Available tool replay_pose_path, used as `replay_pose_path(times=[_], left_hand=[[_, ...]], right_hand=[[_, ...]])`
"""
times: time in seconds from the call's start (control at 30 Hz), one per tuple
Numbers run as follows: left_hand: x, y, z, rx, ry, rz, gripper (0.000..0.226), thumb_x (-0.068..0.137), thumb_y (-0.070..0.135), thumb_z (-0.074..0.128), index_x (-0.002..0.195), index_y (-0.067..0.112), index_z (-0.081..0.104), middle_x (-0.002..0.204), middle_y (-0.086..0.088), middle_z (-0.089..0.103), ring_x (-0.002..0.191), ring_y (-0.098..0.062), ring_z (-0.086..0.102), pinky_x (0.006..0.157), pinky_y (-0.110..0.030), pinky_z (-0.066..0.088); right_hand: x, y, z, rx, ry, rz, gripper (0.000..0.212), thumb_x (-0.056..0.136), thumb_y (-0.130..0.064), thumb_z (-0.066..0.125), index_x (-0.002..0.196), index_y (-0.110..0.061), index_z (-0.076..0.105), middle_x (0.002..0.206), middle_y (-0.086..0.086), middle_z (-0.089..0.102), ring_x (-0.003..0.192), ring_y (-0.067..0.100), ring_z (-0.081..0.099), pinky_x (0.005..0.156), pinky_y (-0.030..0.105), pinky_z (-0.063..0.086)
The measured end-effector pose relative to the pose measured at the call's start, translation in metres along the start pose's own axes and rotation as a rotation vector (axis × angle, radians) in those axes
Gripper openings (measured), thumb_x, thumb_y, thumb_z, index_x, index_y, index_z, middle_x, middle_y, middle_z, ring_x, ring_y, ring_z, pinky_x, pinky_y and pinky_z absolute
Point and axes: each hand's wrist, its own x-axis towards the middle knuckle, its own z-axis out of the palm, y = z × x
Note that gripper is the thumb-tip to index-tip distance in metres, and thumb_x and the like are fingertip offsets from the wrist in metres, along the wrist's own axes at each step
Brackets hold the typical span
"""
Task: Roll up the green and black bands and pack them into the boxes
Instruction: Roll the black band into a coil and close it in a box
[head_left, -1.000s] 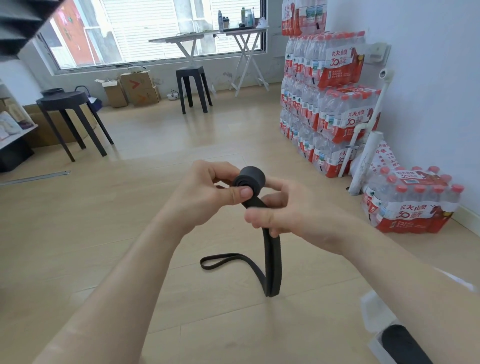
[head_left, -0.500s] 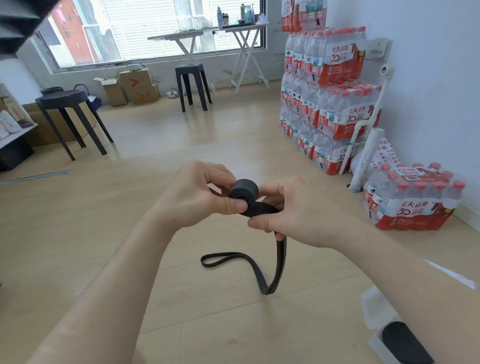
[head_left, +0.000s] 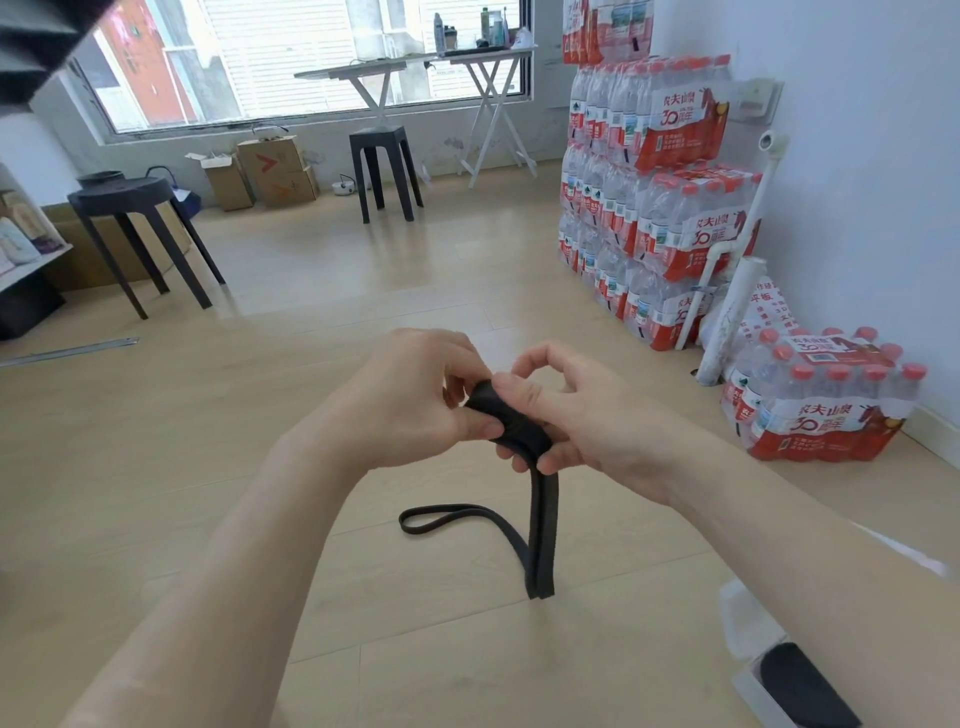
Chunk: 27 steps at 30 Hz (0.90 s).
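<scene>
The wooden floor (head_left: 260, 467) carries the loose tail of the black band (head_left: 543, 519), which hangs from its rolled end in mid-air. The left hand (head_left: 415, 395) and right hand (head_left: 597, 415) both pinch that roll. If either pinch slackens, the springy coil would likely unwind, and the dragging tail could twist.

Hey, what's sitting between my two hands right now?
The rolled-up part of the black band, pinched from either side by the left hand and the right hand. Its unrolled tail hangs down to the floor. The head view shows this.
</scene>
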Motion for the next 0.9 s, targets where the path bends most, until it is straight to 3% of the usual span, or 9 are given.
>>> replay_pose_path(times=[0.17, 0.23, 0.33, 0.43, 0.53, 0.6, 0.67, 0.77, 0.9], left_hand=[[0.0, -0.003, 0.013, -0.835, 0.032, -0.129, 0.021, 0.074, 0.017, 0.074, 0.094, 0.012, 0.074, 0.086, -0.02, 0.067, 0.07, -0.029, 0.06, 0.071, -0.037, 0.047], [0.001, -0.003, 0.015, -0.917, 0.043, -0.115, 0.025, 0.074, 0.021, 0.073, 0.097, 0.011, 0.075, 0.088, -0.029, 0.065, 0.07, -0.031, 0.058, 0.071, -0.039, 0.045], [0.003, 0.001, 0.01, -0.773, 0.096, -0.084, 0.022, 0.074, 0.017, 0.073, 0.094, 0.009, 0.074, 0.087, -0.024, 0.07, 0.071, -0.03, 0.061, 0.067, -0.033, 0.052], [0.001, 0.004, 0.005, -0.591, 0.078, -0.094, 0.016, 0.077, 0.003, 0.074, 0.091, 0.01, 0.074, 0.084, -0.012, 0.074, 0.077, -0.03, 0.069, 0.073, -0.033, 0.058], [0.001, 0.006, 0.002, -0.27, 0.052, -0.117, 0.015, 0.076, 0.008, 0.076, 0.088, 0.019, 0.076, 0.078, -0.002, 0.075, 0.077, -0.02, 0.068, 0.075, -0.032, 0.054], [0.001, 0.01, 0.005, -0.033, 0.017, -0.117, 0.011, 0.075, 0.017, 0.077, 0.085, 0.023, 0.077, 0.069, -0.004, 0.07, 0.066, -0.02, 0.06, 0.066, -0.034, 0.049], [0.002, 0.014, 0.01, 0.134, -0.025, -0.095, 0.008, 0.075, 0.023, 0.075, 0.083, 0.024, 0.075, 0.061, -0.004, 0.063, 0.059, -0.019, 0.052, 0.059, -0.034, 0.046], [0.005, 0.015, 0.015, 0.23, -0.038, -0.065, 0.007, 0.076, 0.023, 0.07, 0.081, 0.023, 0.074, 0.052, 0.001, 0.054, 0.054, -0.015, 0.046, 0.055, -0.035, 0.046], [0.006, 0.014, 0.015, 0.191, -0.032, -0.069, 0.008, 0.074, 0.023, 0.074, 0.082, 0.023, 0.074, 0.058, 0.002, 0.06, 0.057, -0.012, 0.048, 0.06, -0.035, 0.047]], right_hand=[[-0.001, -0.009, -0.006, 0.428, -0.047, -0.048, 0.031, 0.08, -0.031, 0.062, 0.1, -0.017, 0.043, 0.085, 0.023, 0.066, 0.07, 0.031, 0.062, 0.052, 0.024, 0.051], [0.001, -0.007, -0.006, 0.499, -0.076, -0.063, 0.029, 0.081, -0.027, 0.061, 0.102, -0.017, 0.044, 0.088, 0.023, 0.066, 0.072, 0.032, 0.064, 0.056, 0.026, 0.054], [0.001, -0.005, -0.009, 0.469, -0.133, -0.053, 0.029, 0.083, -0.026, 0.059, 0.108, -0.016, 0.048, 0.094, 0.024, 0.067, 0.084, 0.036, 0.067, 0.065, 0.031, 0.058], [0.0, -0.006, -0.017, 0.262, -0.129, -0.033, 0.026, 0.082, -0.029, 0.062, 0.099, -0.013, 0.053, 0.1, 0.018, 0.069, 0.096, 0.031, 0.067, 0.069, 0.034, 0.056], [-0.003, -0.01, -0.024, -0.175, 0.05, -0.112, 0.014, 0.081, -0.025, 0.072, 0.09, -0.015, 0.066, 0.091, 0.002, 0.072, 0.08, 0.008, 0.063, 0.067, 0.023, 0.047], [-0.006, -0.015, -0.021, -0.377, 0.077, -0.143, 0.016, 0.079, -0.019, 0.076, 0.095, -0.018, 0.071, 0.09, -0.002, 0.073, 0.069, 0.004, 0.062, 0.063, 0.018, 0.044], [-0.007, -0.016, -0.013, -0.576, 0.095, -0.155, 0.023, 0.073, -0.028, 0.08, 0.093, -0.024, 0.07, 0.091, -0.005, 0.072, 0.066, 0.006, 0.066, 0.06, 0.019, 0.045], [-0.004, -0.012, -0.005, -0.762, 0.187, -0.186, 0.027, 0.07, -0.035, 0.082, 0.091, -0.026, 0.067, 0.089, -0.009, 0.069, 0.066, 0.005, 0.066, 0.056, 0.016, 0.043], [-0.002, -0.016, -0.009, -0.906, 0.168, -0.177, 0.029, 0.069, -0.036, 0.082, 0.093, -0.026, 0.069, 0.087, -0.009, 0.07, 0.071, -0.001, 0.062, 0.056, 0.009, 0.041]])
